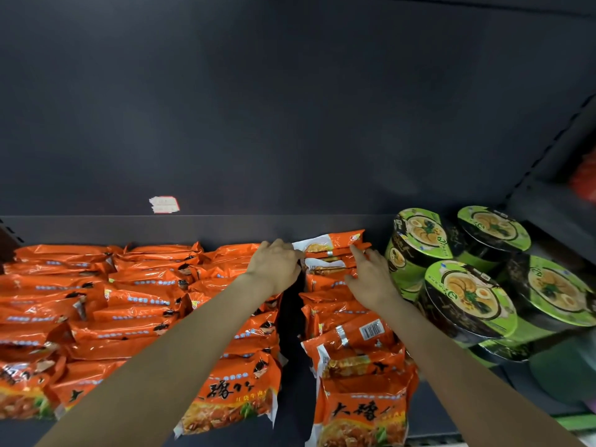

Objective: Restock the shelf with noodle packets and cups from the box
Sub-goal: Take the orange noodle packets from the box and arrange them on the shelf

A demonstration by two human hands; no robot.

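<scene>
Packets (335,250) are sitting at the back of the shelf (206,227), in the row beside the green cups (416,240). The person seems to be tucking the back ones into place. The left hand (274,264) is pinching a packet's left edge. The right hand (369,275) is touching its right side with straight fingers, its grip apart. Next, the packets probably need a gentle push to stand straight.

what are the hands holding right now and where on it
Both hands are on the rearmost orange noodle packet of the right-hand row: the left hand grips its left end, and the right hand touches its right end with straight fingers.
</scene>
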